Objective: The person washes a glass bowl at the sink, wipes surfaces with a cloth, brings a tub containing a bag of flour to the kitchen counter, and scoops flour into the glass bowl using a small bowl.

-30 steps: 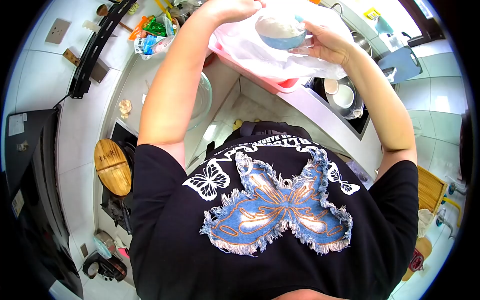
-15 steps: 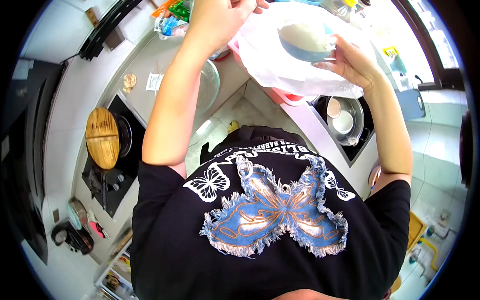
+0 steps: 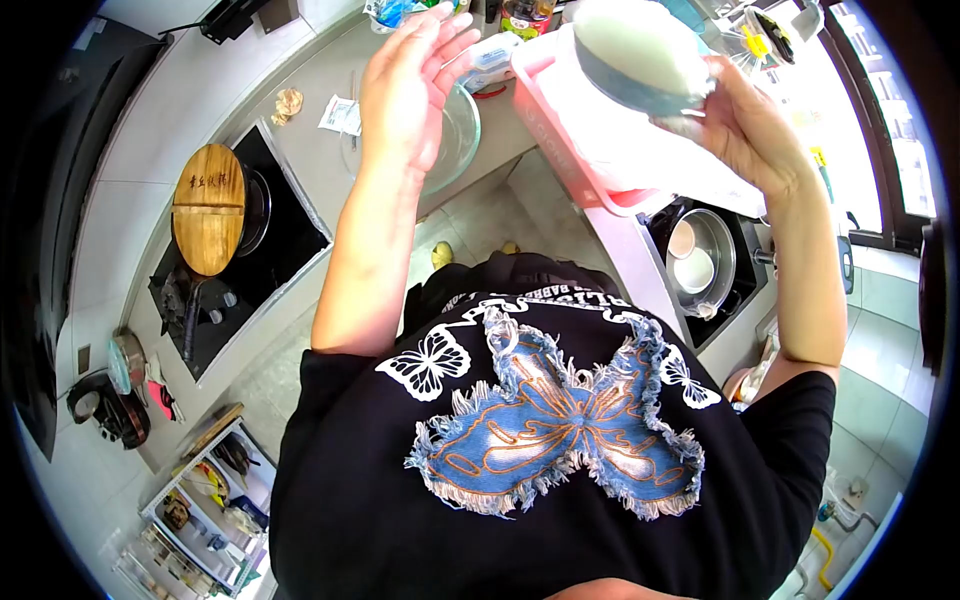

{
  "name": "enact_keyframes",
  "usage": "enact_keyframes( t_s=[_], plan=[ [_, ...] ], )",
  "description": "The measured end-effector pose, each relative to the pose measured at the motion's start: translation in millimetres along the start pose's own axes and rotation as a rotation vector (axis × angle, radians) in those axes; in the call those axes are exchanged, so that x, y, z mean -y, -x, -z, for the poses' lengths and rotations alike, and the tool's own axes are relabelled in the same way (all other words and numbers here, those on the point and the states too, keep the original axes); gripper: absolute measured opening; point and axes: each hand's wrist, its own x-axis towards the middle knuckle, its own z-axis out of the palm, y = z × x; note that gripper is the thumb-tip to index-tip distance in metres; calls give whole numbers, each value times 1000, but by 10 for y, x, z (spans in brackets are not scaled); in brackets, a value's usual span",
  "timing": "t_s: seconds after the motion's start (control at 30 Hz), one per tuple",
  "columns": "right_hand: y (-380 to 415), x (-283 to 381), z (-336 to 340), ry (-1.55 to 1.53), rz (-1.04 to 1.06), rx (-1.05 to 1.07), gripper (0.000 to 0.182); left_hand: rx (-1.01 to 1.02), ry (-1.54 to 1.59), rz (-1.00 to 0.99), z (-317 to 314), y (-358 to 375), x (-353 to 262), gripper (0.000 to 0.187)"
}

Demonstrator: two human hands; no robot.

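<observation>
My right hand (image 3: 740, 125) grips the rim of a bowl (image 3: 640, 55), blue outside and pale inside, tilted above a pink basin (image 3: 560, 140). White plastic lies in and over the basin. Raised to the left of the basin, my left hand (image 3: 410, 90) holds nothing, its fingers apart. Beneath and beside that hand, a clear glass bowl (image 3: 462, 140) rests on the counter. Whether the tilted bowl has anything inside is too bright to tell.
A wok with a wooden lid (image 3: 210, 210) sits on the left hob. At the right, a metal pot (image 3: 715, 260) holds two cups. A small packet (image 3: 340, 115) and a crumpled item (image 3: 287, 105) lie on the counter. Shelves (image 3: 215, 500) stand lower left.
The view has shifted. My left hand has moved away from the basin's plastic and opened. The bowl in my right hand has risen slightly, and more of the pink basin shows.
</observation>
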Motion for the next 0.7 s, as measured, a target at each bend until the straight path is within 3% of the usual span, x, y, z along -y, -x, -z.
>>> enact_keyframes(
  t_s=[0.13, 0.3, 0.37, 0.43, 0.57, 0.7],
  plan=[
    [-393, -135, -100, -91, -54, -55, 38, -9, 38, 142, 271, -25, 123, 44],
    [-906, -550, 70, -194, -116, -8, 45, -95, -2, 252, 543, -65, 344, 39],
    [-885, -634, -102, -223, -125, -213, 37, -123, -65, 264, 619, -64, 416, 41],
    [-1054, -878, -75, -314, -102, -169, 34, -192, -108, 323, 717, -55, 498, 40],
    [-1219, -1263, -72, -283, -221, -332, 36, -200, -173, 363, 958, -63, 708, 37],
    [-1518, -1794, 298, -101, -315, -451, 38, -152, -287, 394, 903, 19, 829, 44]
  ],
)
